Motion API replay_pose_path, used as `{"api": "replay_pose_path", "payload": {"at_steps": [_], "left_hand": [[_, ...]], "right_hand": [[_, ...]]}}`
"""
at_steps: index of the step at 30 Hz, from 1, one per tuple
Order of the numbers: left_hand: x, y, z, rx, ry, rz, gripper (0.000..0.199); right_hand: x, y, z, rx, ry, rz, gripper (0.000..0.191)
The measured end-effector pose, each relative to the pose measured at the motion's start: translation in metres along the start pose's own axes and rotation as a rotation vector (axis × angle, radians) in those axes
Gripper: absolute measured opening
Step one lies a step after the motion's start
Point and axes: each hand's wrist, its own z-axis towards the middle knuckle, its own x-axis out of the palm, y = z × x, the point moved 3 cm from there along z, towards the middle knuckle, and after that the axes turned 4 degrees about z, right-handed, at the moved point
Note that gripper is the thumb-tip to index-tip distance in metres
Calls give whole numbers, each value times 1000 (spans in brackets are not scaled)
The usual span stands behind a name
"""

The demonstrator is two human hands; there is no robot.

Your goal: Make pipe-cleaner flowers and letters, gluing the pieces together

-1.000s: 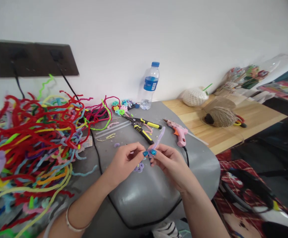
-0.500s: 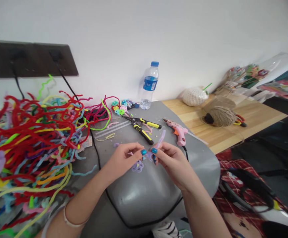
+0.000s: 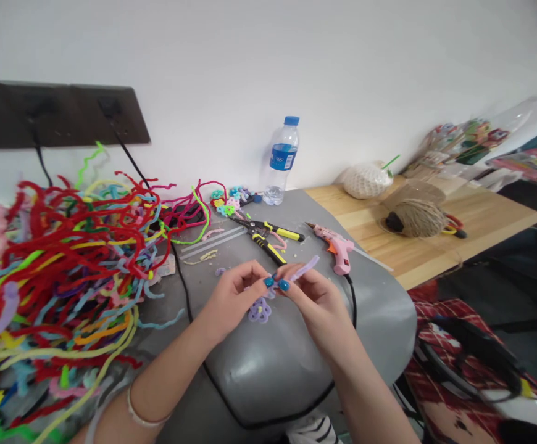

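Observation:
My left hand (image 3: 241, 296) and my right hand (image 3: 312, 299) meet over the grey tabletop, thumbs and fingers pinched together. Between them is a lilac pipe cleaner (image 3: 306, 267), whose free end sticks out up and right past my right fingers. The part between the fingertips looks curled, but the fingers hide most of it. Just below my left fingertips sits a lilac pipe-cleaner flower (image 3: 259, 310) with a yellow centre; whether it touches the hand I cannot tell. Beyond the hands lie yellow-and-black pliers (image 3: 268, 237) with spread handles and a pink glue gun (image 3: 337, 246).
A big tangle of coloured pipe cleaners (image 3: 83, 246) covers the left side. A water bottle (image 3: 283, 160) stands by the wall near small finished flowers (image 3: 229, 200). A black cord (image 3: 222, 401) loops across the front. Twine (image 3: 416, 219) lies on the wooden table (image 3: 491, 216).
The pipe cleaner's free end has swung from nearly upright to leaning right. My right fingers have closed in against my left ones. The whole view has shifted slightly.

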Motion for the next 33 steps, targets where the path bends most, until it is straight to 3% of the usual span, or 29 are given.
{"api": "replay_pose_path", "payload": {"at_steps": [4,14,19,25,33], "left_hand": [[1,3,0,-10,-43,2,41],[-6,0,3,-64,-17,82,46],[-4,0,2,-17,19,110,35],[-4,3,0,13,8,116,26],[-4,0,1,23,87,180,23]], "right_hand": [[1,-4,0,-33,-42,25,18],[-10,-6,5,92,-66,-2,27],[-11,-1,5,82,-92,0,28],[-10,-4,3,101,-13,-29,28],[-11,4,9,110,60,-116,28]]}}
